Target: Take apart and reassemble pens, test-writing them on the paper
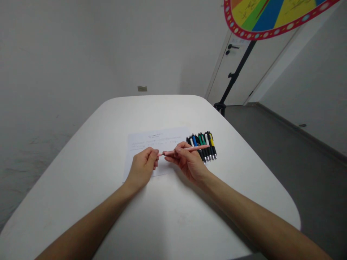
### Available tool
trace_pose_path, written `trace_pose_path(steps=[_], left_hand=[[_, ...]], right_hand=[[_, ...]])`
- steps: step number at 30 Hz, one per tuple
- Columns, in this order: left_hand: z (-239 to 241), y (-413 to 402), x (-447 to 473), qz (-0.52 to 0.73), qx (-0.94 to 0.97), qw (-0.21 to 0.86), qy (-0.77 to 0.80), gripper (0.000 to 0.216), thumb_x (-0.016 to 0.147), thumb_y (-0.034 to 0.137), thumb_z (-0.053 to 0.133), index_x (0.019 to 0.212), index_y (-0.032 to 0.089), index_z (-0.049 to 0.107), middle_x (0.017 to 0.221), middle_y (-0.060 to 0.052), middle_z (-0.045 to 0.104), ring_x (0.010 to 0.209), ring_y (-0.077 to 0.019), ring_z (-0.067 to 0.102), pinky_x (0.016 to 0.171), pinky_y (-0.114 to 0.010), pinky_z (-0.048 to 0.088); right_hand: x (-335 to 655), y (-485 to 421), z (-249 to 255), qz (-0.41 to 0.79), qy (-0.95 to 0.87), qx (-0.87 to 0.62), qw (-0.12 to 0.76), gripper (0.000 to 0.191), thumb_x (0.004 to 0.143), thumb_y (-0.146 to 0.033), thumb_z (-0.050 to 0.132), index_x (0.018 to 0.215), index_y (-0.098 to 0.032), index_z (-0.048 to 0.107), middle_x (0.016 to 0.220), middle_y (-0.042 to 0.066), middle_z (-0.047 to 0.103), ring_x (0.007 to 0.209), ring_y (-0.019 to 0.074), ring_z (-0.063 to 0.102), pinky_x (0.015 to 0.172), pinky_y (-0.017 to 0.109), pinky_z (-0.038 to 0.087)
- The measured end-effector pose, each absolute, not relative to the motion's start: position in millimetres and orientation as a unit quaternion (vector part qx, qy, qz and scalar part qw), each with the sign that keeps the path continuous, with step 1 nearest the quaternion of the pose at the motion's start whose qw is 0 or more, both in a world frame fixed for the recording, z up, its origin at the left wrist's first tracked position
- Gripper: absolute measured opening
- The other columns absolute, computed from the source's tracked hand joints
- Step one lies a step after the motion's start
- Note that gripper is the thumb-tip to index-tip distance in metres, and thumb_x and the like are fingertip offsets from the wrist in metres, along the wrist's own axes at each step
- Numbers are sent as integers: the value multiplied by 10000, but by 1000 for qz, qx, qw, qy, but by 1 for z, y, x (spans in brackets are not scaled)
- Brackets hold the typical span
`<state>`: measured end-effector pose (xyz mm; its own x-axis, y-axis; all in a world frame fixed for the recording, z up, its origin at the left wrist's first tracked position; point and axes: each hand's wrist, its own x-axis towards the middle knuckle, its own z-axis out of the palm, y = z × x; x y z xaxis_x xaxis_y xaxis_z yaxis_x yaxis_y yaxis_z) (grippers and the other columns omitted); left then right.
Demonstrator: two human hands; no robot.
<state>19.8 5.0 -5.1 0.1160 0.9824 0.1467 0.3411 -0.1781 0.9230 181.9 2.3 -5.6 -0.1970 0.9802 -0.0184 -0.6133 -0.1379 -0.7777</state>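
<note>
A pink pen point(187, 149) lies level between both hands above a white sheet of paper point(155, 144) with faint writing. My right hand point(188, 162) is closed round the pen's middle. My left hand point(143, 167) pinches the pen's left tip with fingers curled. Just right of my right hand, a row of several pens point(204, 144) with black, blue, green, white and yellow barrels lies side by side on the white table point(168, 209).
The table has rounded corners and stands against a pale wall. A colourful prize wheel point(271, 18) on a black stand point(233, 79) is behind the table at the right, before a white door. Grey floor runs along the right side.
</note>
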Motion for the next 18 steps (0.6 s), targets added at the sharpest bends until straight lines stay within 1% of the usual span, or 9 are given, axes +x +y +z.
trace_pose_path(steps=[5, 8, 11, 13, 15, 18], left_hand=[[-8, 7, 19, 448, 611, 434, 487, 232, 814, 389, 550, 728, 174, 562, 633, 3, 629, 572, -119, 600, 574, -243, 503], [-7, 7, 21, 471, 587, 454, 477, 202, 768, 363, 607, 760, 170, 550, 654, 2, 643, 594, -125, 620, 604, -258, 516], [-5, 9, 19, 486, 579, 446, 479, 198, 731, 341, 638, 768, 168, 549, 676, -1, 645, 621, -133, 631, 629, -269, 517], [-2, 12, 12, 480, 599, 408, 494, 183, 717, 331, 637, 761, 169, 564, 682, -2, 639, 626, -139, 625, 630, -272, 508], [1, 16, 3, 444, 644, 335, 525, 143, 715, 311, 616, 751, 174, 592, 675, -5, 637, 620, -146, 610, 619, -272, 484], [5, 22, -13, 327, 728, 204, 567, 94, 716, 263, 568, 722, 195, 633, 638, -7, 643, 594, -164, 590, 593, -274, 431]], right_hand=[[184, 3, -6, 717, -299, -279, 565, 248, 699, -291, 747, 706, -211, 513, 757, 38, 721, 830, 178, 691, 746, 298, 573], [185, 5, -6, 725, -284, -275, 563, 246, 690, -263, 745, 693, -210, 506, 754, 45, 724, 808, 171, 692, 734, 285, 576], [186, 7, -6, 724, -272, -277, 570, 252, 678, -239, 747, 672, -208, 497, 735, 48, 721, 792, 165, 692, 715, 257, 576], [187, 9, -7, 718, -264, -281, 580, 252, 677, -223, 743, 662, -206, 492, 727, 47, 716, 792, 162, 690, 704, 239, 576], [188, 10, -7, 713, -258, -286, 586, 246, 684, -212, 735, 662, -206, 490, 729, 46, 711, 788, 158, 686, 693, 227, 577], [189, 10, -8, 711, -255, -295, 585, 249, 690, -211, 739, 679, -209, 490, 741, 39, 704, 793, 157, 682, 697, 228, 582]])
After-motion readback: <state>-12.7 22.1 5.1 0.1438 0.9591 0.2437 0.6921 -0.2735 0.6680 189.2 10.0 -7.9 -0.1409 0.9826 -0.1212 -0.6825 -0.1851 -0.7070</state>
